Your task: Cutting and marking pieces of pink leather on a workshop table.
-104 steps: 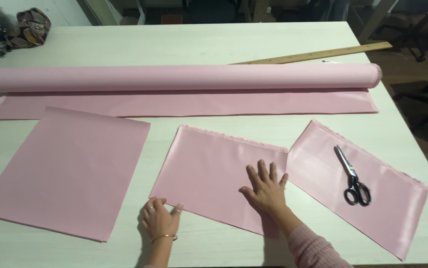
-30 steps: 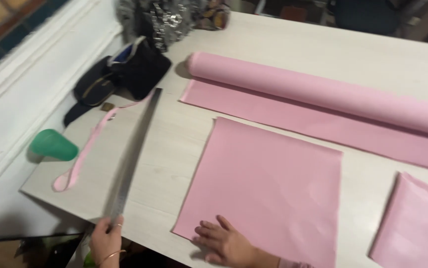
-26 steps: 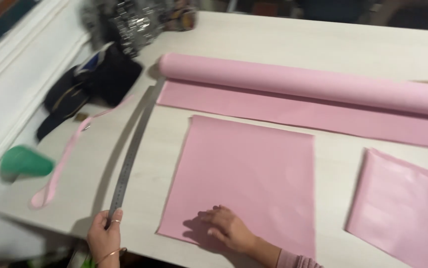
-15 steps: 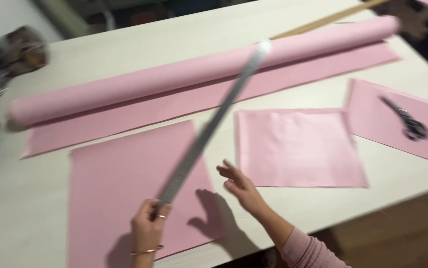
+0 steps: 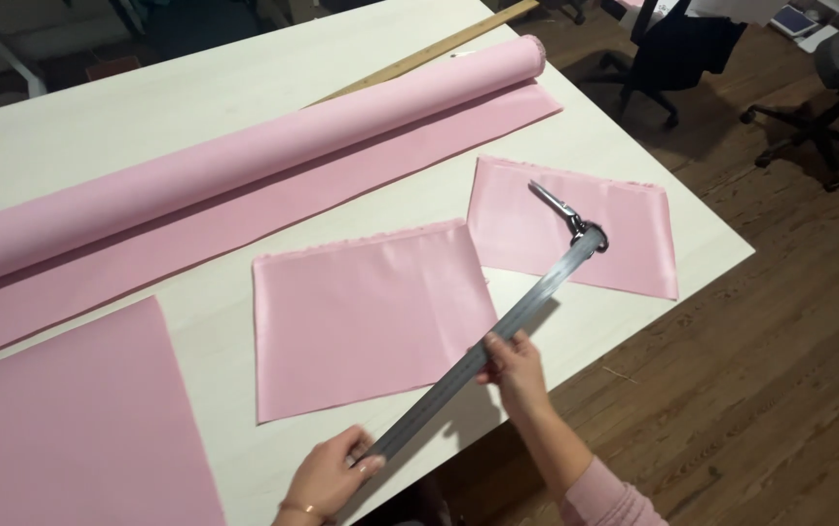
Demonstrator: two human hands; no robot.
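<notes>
White desk (image 5: 195,107) over a brown wood floor (image 5: 780,390), pink cloth spread across it.

Largest is the pink fabric roll (image 5: 244,166), lying along the far side with a wooden ruler (image 5: 429,51) behind it. Three cut pink pieces lie nearer: a big piece (image 5: 69,429) at near left, a middle piece (image 5: 371,312) and a right piece (image 5: 575,229) with scissors (image 5: 560,206) on it. A long metal ruler (image 5: 487,351) slants over the desk's near edge, its far tip by the scissors. The left hand (image 5: 327,477) is clamped on its near end; the right hand (image 5: 515,368) grips it around midway.
</notes>
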